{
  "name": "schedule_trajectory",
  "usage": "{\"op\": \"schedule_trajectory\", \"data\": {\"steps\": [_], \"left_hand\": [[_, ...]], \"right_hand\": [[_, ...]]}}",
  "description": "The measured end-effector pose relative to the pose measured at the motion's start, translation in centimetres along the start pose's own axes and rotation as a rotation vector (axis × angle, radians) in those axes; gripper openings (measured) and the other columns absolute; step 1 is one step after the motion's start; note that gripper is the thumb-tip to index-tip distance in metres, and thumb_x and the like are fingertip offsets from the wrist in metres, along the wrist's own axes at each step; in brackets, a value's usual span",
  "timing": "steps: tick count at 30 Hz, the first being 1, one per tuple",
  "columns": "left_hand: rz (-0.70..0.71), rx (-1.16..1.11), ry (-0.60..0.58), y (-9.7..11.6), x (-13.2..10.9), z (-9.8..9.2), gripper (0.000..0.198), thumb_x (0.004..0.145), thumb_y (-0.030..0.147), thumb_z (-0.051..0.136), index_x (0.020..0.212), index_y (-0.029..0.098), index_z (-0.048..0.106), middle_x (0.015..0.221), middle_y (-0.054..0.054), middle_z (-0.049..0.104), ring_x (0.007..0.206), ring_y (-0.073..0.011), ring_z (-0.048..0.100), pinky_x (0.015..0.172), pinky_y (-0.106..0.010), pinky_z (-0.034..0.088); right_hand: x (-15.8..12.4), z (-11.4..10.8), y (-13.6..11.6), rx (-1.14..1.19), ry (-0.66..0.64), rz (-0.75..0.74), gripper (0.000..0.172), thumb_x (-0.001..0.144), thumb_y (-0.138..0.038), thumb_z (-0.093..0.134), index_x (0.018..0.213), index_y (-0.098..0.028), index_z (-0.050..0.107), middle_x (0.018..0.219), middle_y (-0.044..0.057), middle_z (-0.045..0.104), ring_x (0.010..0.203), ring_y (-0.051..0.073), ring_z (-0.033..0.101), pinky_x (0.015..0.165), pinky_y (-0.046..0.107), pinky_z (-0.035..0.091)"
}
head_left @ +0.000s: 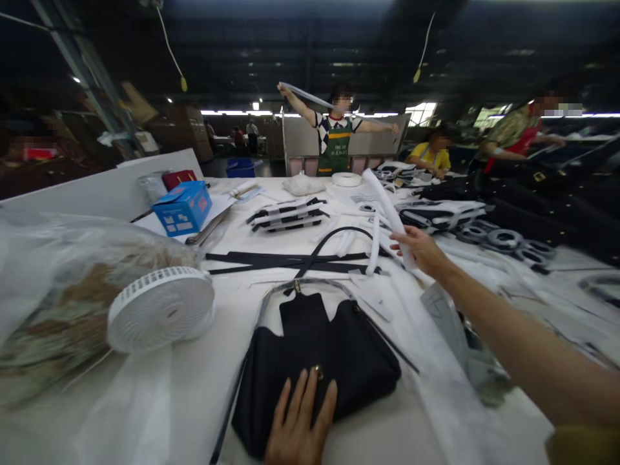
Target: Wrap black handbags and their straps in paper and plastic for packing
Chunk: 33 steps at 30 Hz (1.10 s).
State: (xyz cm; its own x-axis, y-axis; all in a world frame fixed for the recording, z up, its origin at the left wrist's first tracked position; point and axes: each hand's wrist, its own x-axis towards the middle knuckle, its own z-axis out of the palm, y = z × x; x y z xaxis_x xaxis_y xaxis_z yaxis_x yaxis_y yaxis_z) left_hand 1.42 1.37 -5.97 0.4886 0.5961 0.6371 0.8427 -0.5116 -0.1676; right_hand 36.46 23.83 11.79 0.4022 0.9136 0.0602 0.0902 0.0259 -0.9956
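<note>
A black handbag [346,361] lies on the white table, its flap and handle pointing away from me. My left hand [301,423] rests flat on its front with the fingers spread, close to a small gold clasp [318,372]. Out to the right, my right hand [422,250] is closed round the near end of a long white roll of soft wrapping material [386,203], which tilts up and away. A black strap [334,240] curves over the table behind the bag, and flat black strips [271,261] lie beside it.
On the left are a white fan [162,310], a plastic bag of brownish pieces [72,310] and a blue box [184,208]. Wrapped black bundles [288,214] lie farther back. Coiled straps [504,239] sit at right. A co-worker [334,139] stretches a strip across the table.
</note>
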Motion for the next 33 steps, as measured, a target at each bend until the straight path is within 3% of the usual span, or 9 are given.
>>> {"op": "schedule_trajectory", "data": {"steps": [3,6,9,11,13,17,22,28,33], "left_hand": [[-0.003,-0.105,-0.057,-0.3,1.1,-1.9,0.064,0.088,0.008,0.039,0.15,0.026,0.036,0.146,-0.007,0.05,0.135,-0.022,0.047,0.11,-0.04,0.041],[0.076,-0.166,-0.264,-1.7,2.6,-3.8,0.075,0.081,-0.002,0.042,0.151,0.026,0.032,0.145,-0.01,0.051,0.13,-0.0221,0.053,0.106,-0.037,0.046],[0.155,-0.339,-0.539,-4.0,5.1,-5.9,0.075,0.08,0.0,0.048,0.149,0.027,0.036,0.143,-0.009,0.054,0.121,-0.0226,0.06,0.098,-0.035,0.051],[0.2,-0.484,-0.672,-5.6,7.3,-7.3,0.074,0.081,0.01,0.055,0.149,0.03,0.035,0.144,-0.006,0.053,0.119,-0.0229,0.062,0.095,-0.033,0.052],[0.221,-0.515,-0.789,-6.9,9.8,-8.3,0.073,0.078,0.014,0.06,0.146,0.035,0.04,0.13,-0.003,0.065,0.109,-0.0235,0.067,0.092,-0.032,0.052],[0.283,-0.506,-0.931,-7.6,13.3,-9.3,0.064,0.076,0.017,0.061,0.137,0.035,0.053,0.111,-0.002,0.074,0.096,-0.0236,0.071,0.086,-0.031,0.052],[0.248,-0.384,-0.794,-5.2,11.3,-9.2,0.062,0.081,0.018,0.058,0.141,0.026,0.048,0.12,-0.008,0.07,0.101,-0.026,0.069,0.086,-0.035,0.053],[0.015,-0.178,-0.374,-0.3,3.8,-6.2,0.051,0.091,0.014,0.052,0.141,0.018,0.045,0.14,-0.013,0.056,0.124,-0.0243,0.057,0.104,-0.042,0.046],[0.009,-0.141,-0.171,0.2,2.3,-5.1,0.048,0.095,0.019,0.049,0.143,0.016,0.044,0.142,-0.011,0.054,0.127,-0.0242,0.056,0.104,-0.04,0.047]], "right_hand": [[-6.6,-1.3,-2.6,-0.044,-0.258,-0.073,0.035,0.079,-0.044,0.07,0.102,-0.019,0.066,0.092,0.005,0.07,0.061,0.012,0.06,0.047,0.019,0.046],[-14.5,-2.8,-4.1,-0.268,-0.625,-0.019,0.042,0.082,-0.052,0.067,0.105,-0.018,0.071,0.087,0.007,0.071,0.07,0.016,0.063,0.058,0.023,0.05],[-21.7,-4.1,-3.7,-0.488,-1.132,0.065,0.038,0.077,-0.045,0.074,0.106,-0.02,0.075,0.097,0.005,0.073,0.089,0.022,0.066,0.075,0.027,0.052],[-25.1,-4.4,-2.2,-0.613,-1.277,0.011,0.032,0.079,-0.039,0.074,0.107,-0.024,0.075,0.098,0.003,0.073,0.09,0.023,0.067,0.077,0.027,0.051],[-27.2,-3.9,0.0,-0.743,-1.21,-0.184,0.029,0.083,-0.033,0.07,0.111,-0.028,0.074,0.099,0.002,0.072,0.09,0.022,0.067,0.08,0.028,0.05],[-28.2,-1.0,4.4,-0.87,-0.846,-0.728,0.029,0.09,-0.025,0.061,0.119,-0.027,0.068,0.104,0.007,0.066,0.092,0.021,0.062,0.079,0.031,0.047],[-27.3,1.8,7.9,-0.896,-0.452,-1.162,0.021,0.095,-0.018,0.052,0.109,-0.02,0.068,0.085,0.006,0.062,0.079,0.02,0.053,0.073,0.033,0.04],[-27.7,1.6,10.9,-0.901,-0.343,-1.119,0.01,0.093,-0.02,0.056,0.087,-0.017,0.063,0.078,0.005,0.059,0.079,0.022,0.05,0.076,0.037,0.036],[-28.4,0.6,11.3,-0.908,-0.39,-1.111,0.014,0.094,-0.016,0.05,0.093,-0.018,0.064,0.081,0.005,0.06,0.078,0.021,0.05,0.074,0.036,0.036]]}}
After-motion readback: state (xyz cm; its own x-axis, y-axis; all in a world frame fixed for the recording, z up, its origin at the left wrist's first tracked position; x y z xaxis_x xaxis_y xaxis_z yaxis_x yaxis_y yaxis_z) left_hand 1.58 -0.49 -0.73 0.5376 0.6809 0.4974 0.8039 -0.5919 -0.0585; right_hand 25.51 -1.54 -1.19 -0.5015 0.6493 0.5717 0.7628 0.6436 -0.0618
